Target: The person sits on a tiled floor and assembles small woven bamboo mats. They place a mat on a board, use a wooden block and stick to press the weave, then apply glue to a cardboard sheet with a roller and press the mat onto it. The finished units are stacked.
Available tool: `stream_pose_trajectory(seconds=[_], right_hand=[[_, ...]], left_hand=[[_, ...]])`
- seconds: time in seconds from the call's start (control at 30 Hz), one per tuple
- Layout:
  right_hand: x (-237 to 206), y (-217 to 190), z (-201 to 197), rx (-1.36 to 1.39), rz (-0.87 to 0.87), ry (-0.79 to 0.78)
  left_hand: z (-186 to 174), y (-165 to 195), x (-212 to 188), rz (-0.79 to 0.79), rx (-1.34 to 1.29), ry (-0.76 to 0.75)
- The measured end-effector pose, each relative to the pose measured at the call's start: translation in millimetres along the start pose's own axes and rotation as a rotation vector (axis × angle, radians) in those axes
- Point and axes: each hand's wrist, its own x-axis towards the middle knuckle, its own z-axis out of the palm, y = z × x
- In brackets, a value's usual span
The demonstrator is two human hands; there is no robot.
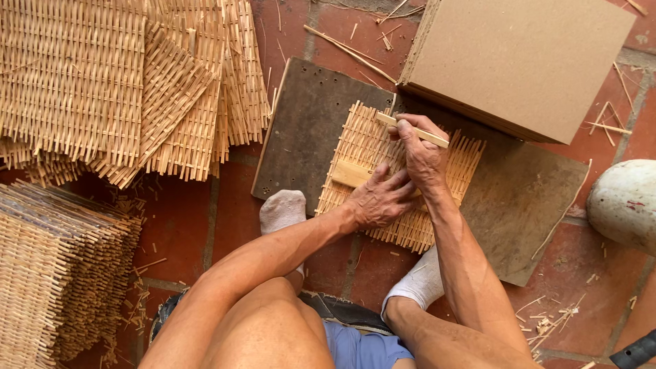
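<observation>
Gripping wooden stick in right hand, fingers curled tight, above woven mat. Pressing left hand, fingers spread flat, on mat beside small wood block. Forearms angled inward. Mat lying on dark board on tiled floor. Stacked mats at left, cardboard box beyond.

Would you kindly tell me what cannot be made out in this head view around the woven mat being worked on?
- Woven mat: its middle is covered by the left hand and right hand.
- Wooden block: its right end lies under the left hand.
- Wooden stick: partly hidden in the right hand's grip.
- Pale rounded object: cut off by the right edge.
- Stacked mats: cut off by the left edge.
</observation>
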Motion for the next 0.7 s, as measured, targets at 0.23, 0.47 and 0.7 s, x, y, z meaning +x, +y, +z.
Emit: stream_pose_trajectory(seconds=[0.23, 0.47, 0.7], right_hand=[[5, 4, 1, -0.053, 0.021, -0.032], [2, -4, -8, 0.103, 0.044, 0.096], [-13, -1, 0, 0.009, 0.052, -0.017]], left_hand=[[0, 1, -2, -0.006, -0.022, -0.046], [0, 2, -2, -0.020, 0.039, 0.008], [6, 2, -4, -0.017, -0.019, -0.018]])
